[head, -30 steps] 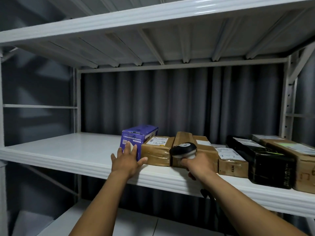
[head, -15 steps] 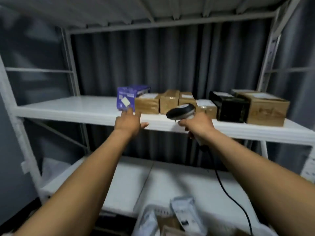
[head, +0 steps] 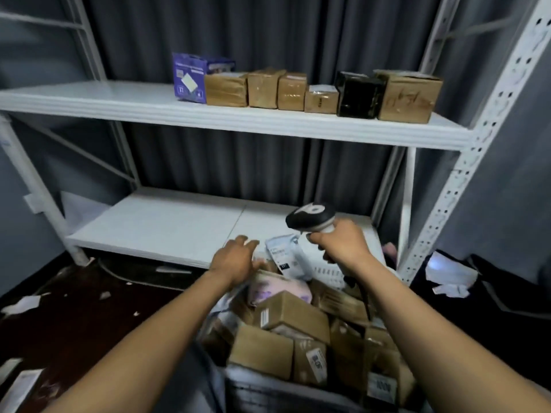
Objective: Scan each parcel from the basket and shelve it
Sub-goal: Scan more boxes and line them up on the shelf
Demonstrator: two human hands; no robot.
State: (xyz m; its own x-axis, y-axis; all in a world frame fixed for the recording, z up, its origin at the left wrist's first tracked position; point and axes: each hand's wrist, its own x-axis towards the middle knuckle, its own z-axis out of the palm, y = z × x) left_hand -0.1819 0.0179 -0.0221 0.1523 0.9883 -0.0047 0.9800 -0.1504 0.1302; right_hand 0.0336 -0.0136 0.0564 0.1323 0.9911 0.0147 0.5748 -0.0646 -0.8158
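Dark curtain backs white shelving; below it the basket (head: 325,274) is heaped with parcels (head: 293,315). Left hand (head: 235,260) hovers over the heap, fingers spread, holding nothing. Right hand (head: 343,245) is wrapped around the scanner (head: 310,217). Seven boxes line the upper shelf (head: 119,107). Judged step: picking the next parcel; next comes closing on one and turning its label up

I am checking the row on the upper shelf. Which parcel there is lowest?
The small brown box, fourth from the left, between a taller brown box and the black box. Its top sits below all the others.
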